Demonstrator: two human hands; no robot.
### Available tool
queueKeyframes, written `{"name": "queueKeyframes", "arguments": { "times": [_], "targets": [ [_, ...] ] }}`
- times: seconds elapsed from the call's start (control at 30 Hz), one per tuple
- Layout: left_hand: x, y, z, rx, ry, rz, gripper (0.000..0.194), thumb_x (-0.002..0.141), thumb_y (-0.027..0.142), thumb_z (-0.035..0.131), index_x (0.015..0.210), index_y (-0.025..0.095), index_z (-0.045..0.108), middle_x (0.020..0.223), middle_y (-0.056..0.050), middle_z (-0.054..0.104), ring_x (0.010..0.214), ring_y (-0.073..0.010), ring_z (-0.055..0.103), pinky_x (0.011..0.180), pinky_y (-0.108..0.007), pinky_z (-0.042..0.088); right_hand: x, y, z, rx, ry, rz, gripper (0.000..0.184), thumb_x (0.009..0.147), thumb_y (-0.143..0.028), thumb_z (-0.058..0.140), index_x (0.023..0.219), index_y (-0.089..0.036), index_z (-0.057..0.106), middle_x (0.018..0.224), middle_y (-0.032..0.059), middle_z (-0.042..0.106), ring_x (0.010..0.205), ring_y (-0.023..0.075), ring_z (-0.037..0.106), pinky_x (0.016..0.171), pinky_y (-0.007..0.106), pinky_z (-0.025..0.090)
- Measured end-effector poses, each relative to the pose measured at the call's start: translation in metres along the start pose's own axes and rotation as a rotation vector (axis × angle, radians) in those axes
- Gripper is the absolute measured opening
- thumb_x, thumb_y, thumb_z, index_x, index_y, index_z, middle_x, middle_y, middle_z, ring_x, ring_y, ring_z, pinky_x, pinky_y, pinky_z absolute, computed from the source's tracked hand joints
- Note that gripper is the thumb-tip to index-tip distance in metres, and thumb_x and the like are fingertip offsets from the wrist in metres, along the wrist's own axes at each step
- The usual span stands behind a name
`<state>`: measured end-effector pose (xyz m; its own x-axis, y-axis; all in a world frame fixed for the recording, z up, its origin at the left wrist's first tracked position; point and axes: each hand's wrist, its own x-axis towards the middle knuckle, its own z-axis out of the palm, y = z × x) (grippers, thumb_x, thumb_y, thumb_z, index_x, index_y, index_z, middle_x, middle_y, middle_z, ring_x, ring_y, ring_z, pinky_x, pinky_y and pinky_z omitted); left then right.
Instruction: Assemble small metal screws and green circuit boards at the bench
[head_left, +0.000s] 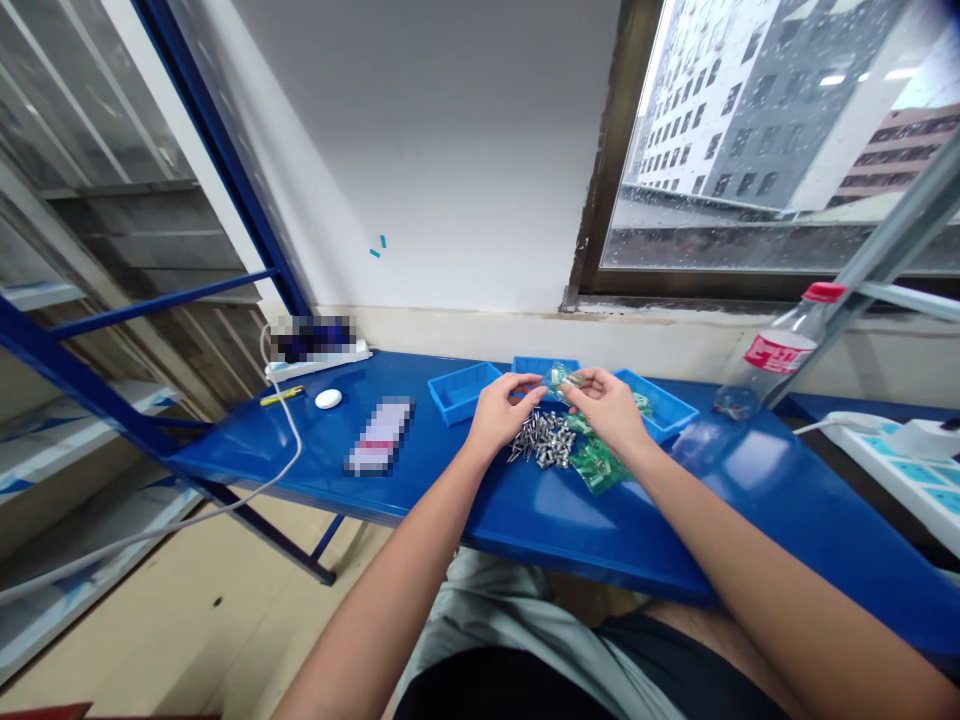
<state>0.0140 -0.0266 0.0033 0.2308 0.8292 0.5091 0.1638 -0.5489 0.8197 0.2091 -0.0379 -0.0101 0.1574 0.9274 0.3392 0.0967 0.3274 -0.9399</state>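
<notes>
Between the fingertips of both hands is a small clear greenish plastic bag (556,375) with what look like metal parts inside. My left hand (501,408) pinches its left side, and my right hand (609,408) grips the right side. Just below them, a pile of loose silvery screws and small metal fittings (546,440) lies on the blue table (517,510). Several green-tinted plastic bags (598,467) rest beside the pile, under my right wrist. Around the hands stand a left blue bin (448,408), a back blue bin (536,364) and a right blue bin (681,418) with green bags in it.
Farther left are a blurred-out phone-like slab (381,435), a white round object (328,399), a yellow-handled tool (281,396) and a white cable (296,430). On the right stand a red-capped plastic bottle (780,350) and a white power strip (892,465).
</notes>
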Motion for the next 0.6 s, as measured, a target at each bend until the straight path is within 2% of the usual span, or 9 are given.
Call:
{"name": "queueKeyframes", "arguments": {
  "times": [0.1,0.17,0.2,0.27,0.37,0.47,0.6],
  "targets": [
    [-0.002,0.001,0.0,-0.033,-0.08,-0.014,0.042,0.087,0.042,0.077,0.122,0.018,0.074,0.122,-0.013,0.074,0.107,-0.0251,0.072,0.091,-0.036,0.061,-0.004,-0.004,0.002,0.001,-0.149,-0.036,0.043,0.072,-0.038,0.087,0.106,-0.02,0.067,0.103,0.0086,0.076,0.095,0.024,0.073,0.081,0.036,0.063],
    [0.0,-0.004,0.001,-0.024,-0.079,-0.016,0.045,0.086,0.042,0.079,0.124,0.018,0.073,0.123,-0.013,0.074,0.111,-0.0268,0.072,0.094,-0.038,0.059,-0.007,-0.007,0.005,0.009,-0.249,-0.058,0.045,0.073,-0.033,0.086,0.112,-0.02,0.068,0.111,0.0093,0.076,0.105,0.0245,0.072,0.092,0.039,0.061],
    [0.001,-0.007,0.001,-0.026,-0.066,-0.02,0.044,0.086,0.041,0.078,0.124,0.018,0.074,0.123,-0.013,0.075,0.111,-0.0272,0.072,0.096,-0.039,0.059,-0.008,-0.009,0.006,0.011,-0.269,-0.063,0.045,0.074,-0.034,0.085,0.114,-0.02,0.069,0.112,0.0097,0.076,0.107,0.0247,0.072,0.093,0.039,0.061],
    [0.004,-0.014,0.001,-0.092,-0.026,-0.055,0.037,0.092,0.041,0.071,0.12,0.017,0.075,0.118,-0.013,0.077,0.108,-0.0267,0.073,0.096,-0.04,0.059,-0.008,-0.012,0.008,-0.004,-0.235,-0.068,0.042,0.078,-0.04,0.082,0.113,-0.019,0.07,0.109,0.0106,0.076,0.103,0.025,0.072,0.084,0.038,0.063],
    [0.007,-0.019,0.001,-0.226,-0.004,-0.083,0.039,0.089,0.041,0.073,0.118,0.014,0.073,0.115,-0.014,0.078,0.105,-0.027,0.075,0.093,-0.04,0.061,-0.007,-0.014,0.007,-0.063,-0.083,-0.08,0.044,0.081,-0.048,0.08,0.111,-0.017,0.071,0.101,0.0105,0.075,0.093,0.0236,0.072,0.07,0.032,0.061],
    [0.006,-0.017,0.002,-0.317,-0.066,-0.097,0.044,0.086,0.039,0.078,0.121,0.014,0.069,0.114,-0.015,0.078,0.103,-0.0261,0.075,0.094,-0.039,0.06,-0.007,-0.014,0.005,-0.098,-0.01,-0.09,0.047,0.082,-0.053,0.078,0.113,-0.018,0.072,0.1,0.0096,0.075,0.091,0.023,0.071,0.072,0.032,0.061],
    [0.005,-0.015,0.003,-0.34,-0.104,-0.137,0.049,0.086,0.037,0.079,0.126,0.014,0.064,0.107,-0.014,0.079,0.095,-0.0235,0.076,0.089,-0.037,0.06,-0.006,-0.009,0.004,-0.134,-0.045,-0.086,0.042,0.082,-0.054,0.079,0.105,-0.019,0.076,0.1,0.0093,0.077,0.094,0.025,0.072,0.08,0.036,0.061]
  ]
}}
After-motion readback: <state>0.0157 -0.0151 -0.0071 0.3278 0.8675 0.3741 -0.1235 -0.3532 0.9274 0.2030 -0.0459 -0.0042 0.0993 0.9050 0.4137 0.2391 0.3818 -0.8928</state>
